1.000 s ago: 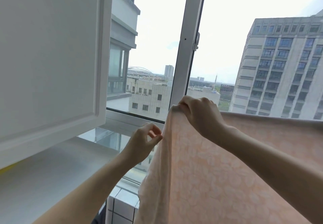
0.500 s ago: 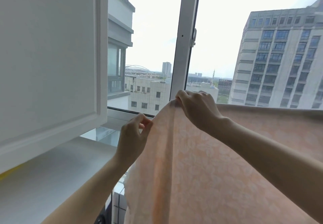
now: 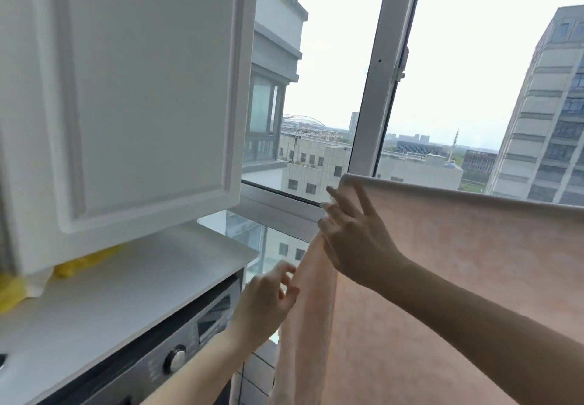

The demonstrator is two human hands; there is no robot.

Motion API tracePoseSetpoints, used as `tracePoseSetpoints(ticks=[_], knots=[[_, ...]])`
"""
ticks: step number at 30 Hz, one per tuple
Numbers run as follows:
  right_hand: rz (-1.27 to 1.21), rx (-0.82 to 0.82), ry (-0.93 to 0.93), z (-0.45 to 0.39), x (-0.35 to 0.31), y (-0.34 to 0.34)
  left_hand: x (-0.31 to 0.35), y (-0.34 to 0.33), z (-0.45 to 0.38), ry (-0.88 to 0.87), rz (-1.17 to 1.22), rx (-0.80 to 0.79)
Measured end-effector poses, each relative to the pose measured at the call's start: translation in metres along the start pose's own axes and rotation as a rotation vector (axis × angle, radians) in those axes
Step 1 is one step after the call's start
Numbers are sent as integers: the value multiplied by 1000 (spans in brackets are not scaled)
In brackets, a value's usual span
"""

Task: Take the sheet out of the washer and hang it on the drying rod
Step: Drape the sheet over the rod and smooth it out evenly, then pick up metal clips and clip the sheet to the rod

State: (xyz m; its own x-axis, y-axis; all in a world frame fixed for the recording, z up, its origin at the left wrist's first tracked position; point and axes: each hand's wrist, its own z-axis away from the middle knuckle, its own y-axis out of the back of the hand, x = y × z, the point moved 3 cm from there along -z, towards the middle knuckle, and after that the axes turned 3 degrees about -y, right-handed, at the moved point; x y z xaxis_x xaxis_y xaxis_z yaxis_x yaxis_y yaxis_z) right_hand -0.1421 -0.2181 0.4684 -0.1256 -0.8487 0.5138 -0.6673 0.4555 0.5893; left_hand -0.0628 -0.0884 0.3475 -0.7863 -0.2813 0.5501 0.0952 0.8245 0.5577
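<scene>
The pale pink patterned sheet [image 3: 458, 278] hangs folded over a horizontal line that runs from the window post to the right edge; the drying rod under the fold is hidden. My right hand [image 3: 354, 240] lies on the sheet's upper left corner with fingers stretched out against the cloth. Lower down, my left hand [image 3: 268, 300] is at the sheet's hanging left edge, thumb and fingertips pinching it. The washer [image 3: 177, 351], dark grey with a silver knob, sits under the white counter at lower left.
An open white cabinet door [image 3: 126, 94] fills the upper left, close to my left arm. Below it lies a white countertop [image 3: 132, 287] with yellow items [image 3: 82, 264]. A white window post [image 3: 379, 82] stands behind the sheet's left end.
My view swung left and down, bringing the washer into sight. My right hand has released its grip on the top edge and spread its fingers. My left hand has dropped lower along the hanging edge.
</scene>
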Motion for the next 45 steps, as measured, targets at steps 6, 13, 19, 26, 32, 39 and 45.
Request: tracePoseSetpoints(ticks=[6, 13, 19, 26, 32, 39, 45], knots=[[-111, -104, 114, 54, -38, -30, -15, -9, 73, 242, 10, 10], [-330, -215, 199, 105, -109, -57, -6, 6, 174, 629, 107, 203], [-528, -245, 343, 140, -187, -74, 1, 33, 256, 815, -60, 320], [-697, -263, 439, 151, -269, -54, 2, 70, 332, 977, -270, 382], [-722, -294, 534, 138, -342, -48, -22, 105, 376, 1069, -346, 410], [-778, -302, 575, 84, -426, -35, -68, 180, 392, 1037, -491, 314], [-836, -304, 494, 32, -487, -34, -116, 249, 388, 921, -641, 240]])
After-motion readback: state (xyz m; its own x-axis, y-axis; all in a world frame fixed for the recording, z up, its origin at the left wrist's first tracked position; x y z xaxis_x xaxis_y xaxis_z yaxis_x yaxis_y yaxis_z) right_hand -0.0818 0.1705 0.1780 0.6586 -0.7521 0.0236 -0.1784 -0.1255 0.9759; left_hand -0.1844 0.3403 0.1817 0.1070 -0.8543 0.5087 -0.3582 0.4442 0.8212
